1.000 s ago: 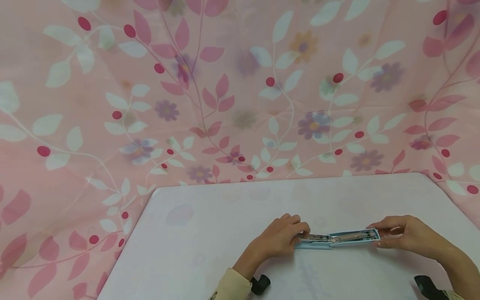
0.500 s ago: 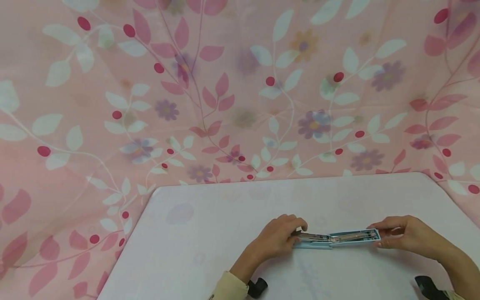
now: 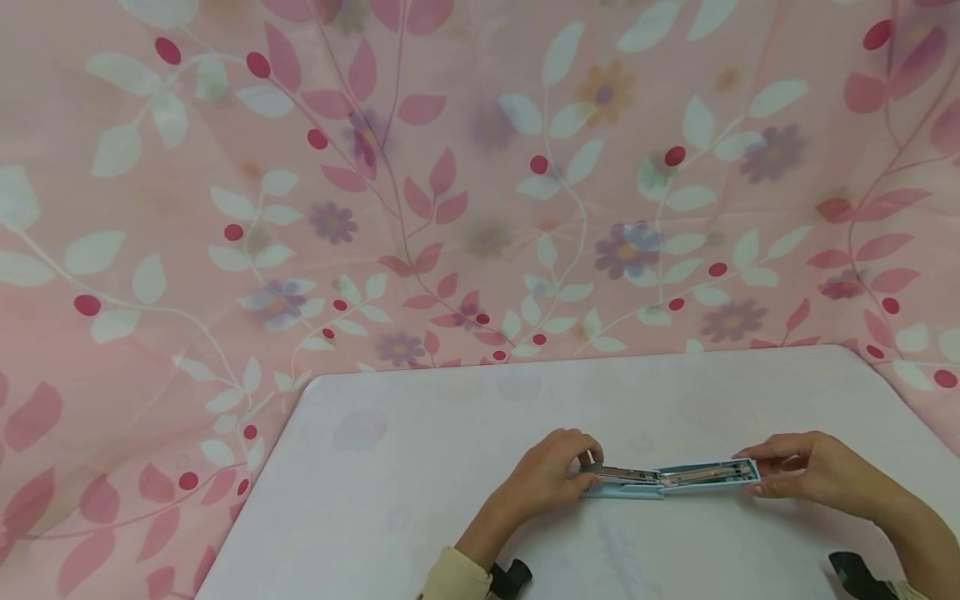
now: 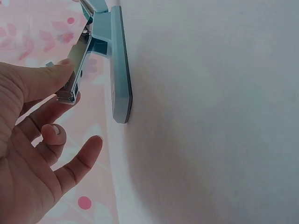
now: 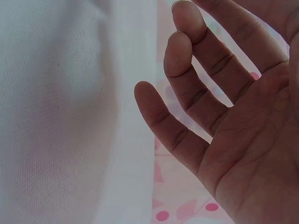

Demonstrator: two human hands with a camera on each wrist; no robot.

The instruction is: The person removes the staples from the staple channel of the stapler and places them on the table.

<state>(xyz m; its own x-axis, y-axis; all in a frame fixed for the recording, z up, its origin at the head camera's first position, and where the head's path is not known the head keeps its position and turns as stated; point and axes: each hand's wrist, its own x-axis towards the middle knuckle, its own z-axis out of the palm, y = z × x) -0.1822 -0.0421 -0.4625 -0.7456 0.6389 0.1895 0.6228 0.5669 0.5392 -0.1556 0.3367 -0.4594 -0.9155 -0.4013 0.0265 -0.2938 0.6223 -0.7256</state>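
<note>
Two hands: both are working one pale blue plastic-and-metal stapler, swung open flat [image 3: 670, 478], lying on the white cloth-covered bench [image 3: 420, 467] near its front edge.
Left grip: the left hand [image 3: 551, 479] is pinching the silver metal staple rail [image 4: 70, 91] at the stapler's left end between thumb and forefinger; the other fingers are hanging loosely curled.
Right grip: the right hand [image 3: 806, 471] is holding the stapler's right end with its fingertips; the right wrist view is showing only relaxed fingers [image 5: 187, 93], so how firmly it is holding I cannot tell.
Change: over the last second the left fingertips are sliding leftward, uncovering more of the rail, while the right hand is staying put; this looks like the rail being drawn along or opened.
Edges: the blue base [image 4: 119, 65] is lying flat on the cloth, rail lifted above it.
Open room: bare bench is stretching left and behind; the pink flowered curtain [image 3: 375, 208] is hanging well apart at the back.
</note>
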